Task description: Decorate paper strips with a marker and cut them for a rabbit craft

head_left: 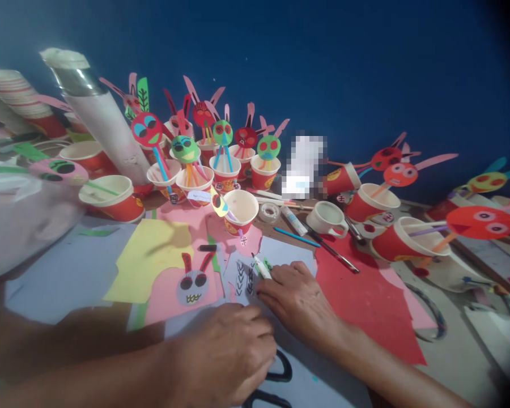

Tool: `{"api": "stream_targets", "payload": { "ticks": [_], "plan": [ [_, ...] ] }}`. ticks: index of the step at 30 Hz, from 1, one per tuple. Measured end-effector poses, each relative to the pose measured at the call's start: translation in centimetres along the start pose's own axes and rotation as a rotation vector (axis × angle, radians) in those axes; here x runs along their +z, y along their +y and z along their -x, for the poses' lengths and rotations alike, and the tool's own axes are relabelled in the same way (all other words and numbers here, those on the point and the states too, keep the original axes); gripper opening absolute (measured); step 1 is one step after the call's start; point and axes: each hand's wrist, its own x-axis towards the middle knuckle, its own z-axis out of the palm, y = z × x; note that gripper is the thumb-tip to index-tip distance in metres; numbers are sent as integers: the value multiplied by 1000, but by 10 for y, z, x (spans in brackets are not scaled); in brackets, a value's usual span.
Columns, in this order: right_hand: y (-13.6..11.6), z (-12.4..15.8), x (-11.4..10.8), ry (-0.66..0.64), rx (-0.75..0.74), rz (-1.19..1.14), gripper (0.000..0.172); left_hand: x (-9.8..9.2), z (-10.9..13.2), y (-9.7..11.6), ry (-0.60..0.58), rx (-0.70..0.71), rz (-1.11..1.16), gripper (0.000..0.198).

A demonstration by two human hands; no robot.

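**Marker in hand among paper-cup puppets**

A dark blue wall [365,73] rises behind a crowded surface [280,241], where red paper cups [244,218] carrying paper faces on sticks stand in a row, some lying on their sides at right. Loose sheets of coloured paper [365,306] spread across the front. The person's left hand [223,351] rests curled on a grey-blue sheet [318,379], its grip holding nothing I can make out, with black-handled scissors [283,365] just below it. The right hand [297,300], lower centre, appears to pinch a white marker [260,266] with a green end, right beside black zigzag marks [244,277]. A careless drag of that hand could smear those marks, and a nudge from the left wrist could shift the scissors.
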Motion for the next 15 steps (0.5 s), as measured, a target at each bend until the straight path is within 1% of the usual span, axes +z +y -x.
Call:
{"api": "stream_targets", "payload": {
  "ticks": [3, 6, 8, 10, 13, 15],
  "plan": [
    [0, -1, -3, -6, 25, -30, 18, 1, 1, -1, 8, -16, 23, 14],
    [6, -2, -18, -26, 85, -117, 14, 2, 2, -2, -8, -7, 7, 15],
    [16, -2, -34, -57, 188, -239, 11, 2, 2, -2, -20, -4, -5, 15],
    [27, -3, -49, -84, 318, -282, 12, 2, 3, -2, -17, -8, -4, 15],
    [41, -4, -63, -113, 480, -225, 13, 2, 2, -3, -11, -15, 2, 15],
    [45, -5, -65, -106, 518, -108, 13, 2, 2, -4, -16, -16, 4, 15]
  ]
}}
